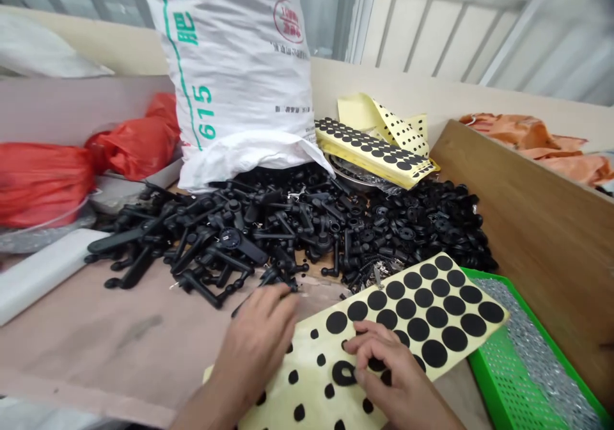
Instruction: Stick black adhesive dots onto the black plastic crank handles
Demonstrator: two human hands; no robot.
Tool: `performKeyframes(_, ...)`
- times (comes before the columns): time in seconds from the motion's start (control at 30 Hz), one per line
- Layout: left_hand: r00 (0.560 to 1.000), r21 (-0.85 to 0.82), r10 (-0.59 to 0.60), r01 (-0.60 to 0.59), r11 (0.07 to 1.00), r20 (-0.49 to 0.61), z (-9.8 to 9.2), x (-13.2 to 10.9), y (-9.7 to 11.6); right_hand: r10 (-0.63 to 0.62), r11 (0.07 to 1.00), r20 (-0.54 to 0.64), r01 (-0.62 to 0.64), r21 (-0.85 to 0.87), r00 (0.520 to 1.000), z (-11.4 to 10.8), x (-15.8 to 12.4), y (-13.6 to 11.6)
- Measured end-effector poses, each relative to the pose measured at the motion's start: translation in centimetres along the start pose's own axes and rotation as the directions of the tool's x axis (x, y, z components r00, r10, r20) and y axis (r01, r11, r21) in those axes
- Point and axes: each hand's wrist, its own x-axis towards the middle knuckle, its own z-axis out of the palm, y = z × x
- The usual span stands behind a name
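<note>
A pale yellow sheet (316, 404) lies at the lower middle, with rows of black round pads on its right part and small black dots on its left. My right hand (393, 372) is over the sheet, its thumb and fingertips pinched on a black ring-shaped pad (343, 373). My left hand (256, 340) reaches over the sheet's left part toward the pile of black plastic arms (230, 238). Its fingers lie close together, pointing away from me, and their tips are hard to make out beside a black part.
Behind the pile stands a white woven sack (240, 65). More dotted sheets (378, 148) rest on a bowl at back right. Black discs (422, 225) are heaped below them. A green basket (508, 379) with small parts is at right, red bags (43, 180) at left.
</note>
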Motion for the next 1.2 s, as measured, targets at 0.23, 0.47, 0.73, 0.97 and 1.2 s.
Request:
performKeyframes(0.23, 0.977, 0.209, -0.105, 0.065, 0.976, 0.186, 0.8, 3.8, 0.2, 0.020, 0.980, -0.107, 0.002, 0.198, 0.994, -0.1, 0.4, 1.0)
performKeyframes(0.47, 0.949, -0.182, -0.312, 0.316, 0.931, 0.046, -1.0, 4.1, -0.9, 0.216, 0.813, -0.157, -0.089, 0.575, 0.964, -1.4, 0.0, 0.1)
performKeyframes(0.73, 0.971, -0.189, 0.069, -0.025, 0.982, 0.228, 1.7, 1.7, 1.3, 0.253, 0.775, -0.143, -0.112, 0.622, 0.957, -1.7, -0.2, 0.3)
performKeyframes(0.97, 0.951, -0.222, 0.249, -0.206, 0.953, 0.185, 1.4, 3.8, 0.9, 0.301, 0.646, -0.138, -0.096, 0.757, 0.943, -1.7, -0.3, 1.2)
performKeyframes(1.2, 0.890, -0.870, -0.370, 0.387, 0.307, 0.265, -0.9, 4.9, 1.6, 0.297, 0.461, -0.103, -0.048, 0.886, 0.949, -2.5, -0.6, 1.4)
